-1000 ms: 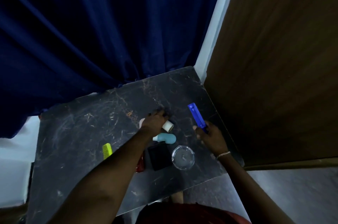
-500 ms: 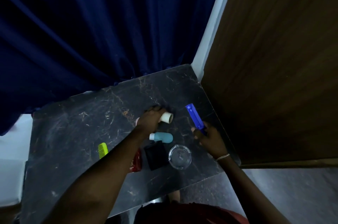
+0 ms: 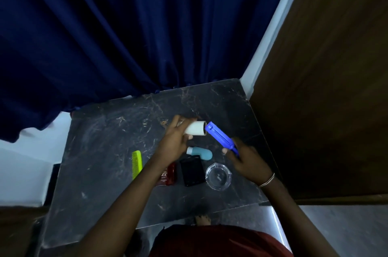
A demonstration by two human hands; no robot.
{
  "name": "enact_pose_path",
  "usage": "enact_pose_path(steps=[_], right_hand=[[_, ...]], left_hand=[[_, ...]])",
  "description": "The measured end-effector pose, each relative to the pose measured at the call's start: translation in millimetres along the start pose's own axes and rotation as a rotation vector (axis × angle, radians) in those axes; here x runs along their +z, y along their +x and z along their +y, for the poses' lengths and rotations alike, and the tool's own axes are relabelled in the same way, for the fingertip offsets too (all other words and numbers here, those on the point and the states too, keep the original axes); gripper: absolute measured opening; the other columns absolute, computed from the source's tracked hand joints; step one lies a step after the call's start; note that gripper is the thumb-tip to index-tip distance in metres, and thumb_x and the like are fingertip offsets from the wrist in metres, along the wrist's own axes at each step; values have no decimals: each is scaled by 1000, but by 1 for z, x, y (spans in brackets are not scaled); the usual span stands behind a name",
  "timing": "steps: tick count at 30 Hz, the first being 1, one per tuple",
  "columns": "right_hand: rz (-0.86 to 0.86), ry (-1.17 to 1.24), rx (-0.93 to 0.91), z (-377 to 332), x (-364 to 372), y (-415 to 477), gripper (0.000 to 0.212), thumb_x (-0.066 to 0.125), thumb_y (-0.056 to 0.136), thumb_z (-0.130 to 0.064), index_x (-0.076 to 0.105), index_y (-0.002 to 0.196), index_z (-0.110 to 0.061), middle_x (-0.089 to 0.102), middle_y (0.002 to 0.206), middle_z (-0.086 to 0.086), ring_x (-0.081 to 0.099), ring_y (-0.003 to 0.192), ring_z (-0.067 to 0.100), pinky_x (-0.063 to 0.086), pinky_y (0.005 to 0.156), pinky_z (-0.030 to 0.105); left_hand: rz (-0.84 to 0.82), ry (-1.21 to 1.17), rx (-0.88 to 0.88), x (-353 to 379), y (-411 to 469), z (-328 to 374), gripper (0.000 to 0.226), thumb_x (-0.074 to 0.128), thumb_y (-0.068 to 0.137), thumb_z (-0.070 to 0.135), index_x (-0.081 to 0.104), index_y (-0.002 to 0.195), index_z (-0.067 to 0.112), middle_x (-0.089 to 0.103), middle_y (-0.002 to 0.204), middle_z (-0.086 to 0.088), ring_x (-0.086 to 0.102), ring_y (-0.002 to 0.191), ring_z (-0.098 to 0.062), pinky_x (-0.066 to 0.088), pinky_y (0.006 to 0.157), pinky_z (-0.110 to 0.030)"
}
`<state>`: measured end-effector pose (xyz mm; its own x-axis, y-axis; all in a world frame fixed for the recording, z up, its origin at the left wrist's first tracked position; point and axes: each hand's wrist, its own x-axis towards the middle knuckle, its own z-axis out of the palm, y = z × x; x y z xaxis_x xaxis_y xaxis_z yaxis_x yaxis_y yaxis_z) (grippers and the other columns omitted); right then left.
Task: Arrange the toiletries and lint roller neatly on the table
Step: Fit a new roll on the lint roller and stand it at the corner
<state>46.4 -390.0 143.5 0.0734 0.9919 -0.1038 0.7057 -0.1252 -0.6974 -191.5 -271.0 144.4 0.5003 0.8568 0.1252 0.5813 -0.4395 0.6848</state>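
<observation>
While both hands work above the dark table (image 3: 100, 151), head view shows:
Left hand (image 3: 175, 141): fingers wrapped round the white roll (image 3: 195, 128), lifted off the table.
Right hand (image 3: 245, 157): clenched on the blue handle (image 3: 220, 137), tip just beside the roll's open end.
Handling: roll likely light, crushable; hold its sides. Handle looks stiff; grip low.
Resting: comb (image 3: 136, 163), teal bottle (image 3: 200, 151), red bottle (image 3: 168, 176).
</observation>
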Motion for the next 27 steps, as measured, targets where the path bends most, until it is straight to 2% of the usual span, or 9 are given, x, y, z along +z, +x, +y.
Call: enact_pose_path(steps=[3,7,9,12,14,18,20,25,27], right_hand=[[-47,-115,-69,-15,-1,2,38,56,96,-44,50,127,-21,70,95,5,70,83,31,54,71,39],[-100,-338,-135,-34,-4,8,42,54,93,-47,47,130,-28,69,110,8,69,95,35,54,74,38],[-115,-357,-151,-47,-3,11,42,53,93,-48,46,130,-28,71,108,8,69,94,36,55,73,38],[-129,-328,-139,-69,3,16,40,57,92,-47,44,123,-24,72,99,10,69,83,35,53,68,37],[-148,-239,-117,-80,5,16,43,62,91,-43,41,123,-25,71,100,8,69,84,31,54,72,37],[-206,-23,-61,-93,8,9,66,76,84,-31,30,132,-33,71,99,4,70,84,24,58,79,42],[-209,16,-55,-102,15,7,74,80,80,-28,29,132,-36,71,94,5,69,81,24,56,77,39],[-194,106,-43,-120,32,5,92,82,77,-24,21,143,-45,71,102,7,68,89,21,55,81,34],[-206,106,-73,-121,33,4,101,83,76,-25,16,148,-48,74,96,1,71,85,14,56,78,22]], left_hand=[[-2,88,4,-16,-13,5,64,59,85,-14,59,143,14,48,134,-10,55,120,-25,43,101,-16],[-92,272,65,-37,-25,10,66,64,84,-4,58,144,22,45,142,-9,54,119,-29,48,102,-37],[-133,273,88,-41,-30,15,65,65,87,-1,55,145,26,43,142,-6,53,121,-28,50,103,-42],[-121,256,111,-40,-39,21,61,65,91,2,54,145,27,43,139,-4,54,118,-26,53,100,-42],[-83,245,110,-46,-44,19,58,67,91,3,56,143,27,44,138,-3,54,116,-24,54,98,-41],[-40,239,155,-57,-58,10,62,68,87,0,56,141,29,46,132,-1,54,111,-20,55,92,-37],[-49,251,173,-57,-65,11,63,68,86,-1,53,139,31,44,132,-1,54,112,-22,57,91,-40],[-43,218,185,-68,-72,9,67,62,80,-8,55,134,32,42,132,2,53,109,-22,58,88,-40],[-46,208,193,-75,-74,5,67,63,81,-10,58,134,30,43,131,1,54,110,-23,57,88,-41]])
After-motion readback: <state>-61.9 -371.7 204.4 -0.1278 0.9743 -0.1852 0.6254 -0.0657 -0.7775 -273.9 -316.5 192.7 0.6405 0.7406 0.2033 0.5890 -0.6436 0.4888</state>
